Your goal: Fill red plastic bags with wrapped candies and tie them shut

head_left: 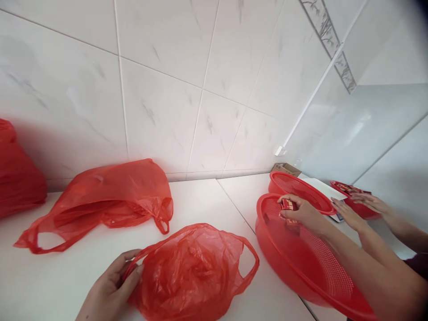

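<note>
My left hand pinches the handle side of a red plastic bag, whose mouth gapes upward on the white table. Over the near red basket, my right hand grips a small red packet with pale lettering. Another red packet shows just below those fingers; whether it is held too, I cannot tell. The basket has perforated walls, and my right forearm hides part of it.
Behind lies another red bag, with a full red bag at far left. A second red basket and a cardboard box stand at right. A co-worker's hands reach toward a red container of packets.
</note>
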Demonstrator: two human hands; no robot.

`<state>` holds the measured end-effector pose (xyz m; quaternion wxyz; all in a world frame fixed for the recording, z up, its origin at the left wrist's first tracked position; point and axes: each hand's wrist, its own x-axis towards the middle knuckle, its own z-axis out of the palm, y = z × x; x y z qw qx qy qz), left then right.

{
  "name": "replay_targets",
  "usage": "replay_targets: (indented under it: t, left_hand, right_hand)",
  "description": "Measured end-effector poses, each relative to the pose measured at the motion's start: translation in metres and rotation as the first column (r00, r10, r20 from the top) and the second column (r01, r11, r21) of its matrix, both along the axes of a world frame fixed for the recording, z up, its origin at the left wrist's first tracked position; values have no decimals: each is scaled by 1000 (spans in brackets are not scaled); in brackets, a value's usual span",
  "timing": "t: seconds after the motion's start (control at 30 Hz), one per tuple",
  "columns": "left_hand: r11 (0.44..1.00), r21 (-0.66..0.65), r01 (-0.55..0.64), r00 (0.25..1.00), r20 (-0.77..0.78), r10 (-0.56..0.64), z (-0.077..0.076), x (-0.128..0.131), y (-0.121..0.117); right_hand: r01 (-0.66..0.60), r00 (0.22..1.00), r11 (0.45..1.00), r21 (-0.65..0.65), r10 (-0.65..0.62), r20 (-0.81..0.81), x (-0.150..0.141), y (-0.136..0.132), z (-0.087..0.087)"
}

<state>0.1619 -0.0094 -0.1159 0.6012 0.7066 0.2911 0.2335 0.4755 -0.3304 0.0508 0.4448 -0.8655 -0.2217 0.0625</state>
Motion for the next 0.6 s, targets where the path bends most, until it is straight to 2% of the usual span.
replay_targets:
  t: [0.07,0.13,0.2,0.27,0.33,0.43,0.47,0.5,0.53,0.57,0.6]
  left_hand:
    - [996,-69,62,998,9,-62,4,-1,-3]
    - [995,-94,45,999,2,-45,10,-2,-8]
    - [994,-99,37,999,-1,-37,15,-2,-12]
    - [994,-99,40,999,-9,-41,20,-3,-14]
    - [993,-107,48,998,-21,-51,22,-4,-15]
    - [989,-136,59,998,-13,-61,23,-6,-16]
    - [988,-145,60,998,-6,-62,24,-6,-16]
    - [986,-153,63,998,-1,-64,24,-7,-16]
    - [985,-158,67,998,2,-67,25,-7,-17]
    - [984,-163,68,998,4,-69,26,-7,-17]
    - [984,-164,65,998,6,-65,27,-7,-18]
  right_hand:
    - [-133,991,991,-16,133,23,-14,18,10]
    - [-268,956,962,-51,273,109,-39,42,16]
    - [-422,880,900,-113,436,188,-71,70,15]
    - [-578,779,794,-190,606,161,-102,96,4]
    - [-680,671,667,-304,734,111,-126,118,-14]
    - [-751,464,462,-471,878,121,-143,142,-40]
    - [-761,396,403,-509,909,128,-144,145,-43]
    - [-763,352,367,-533,926,134,-144,146,-43]
    - [-757,349,367,-541,927,141,-142,143,-39]
    - [-737,397,415,-534,905,155,-138,137,-32]
    - [-693,493,508,-512,852,178,-131,128,-23]
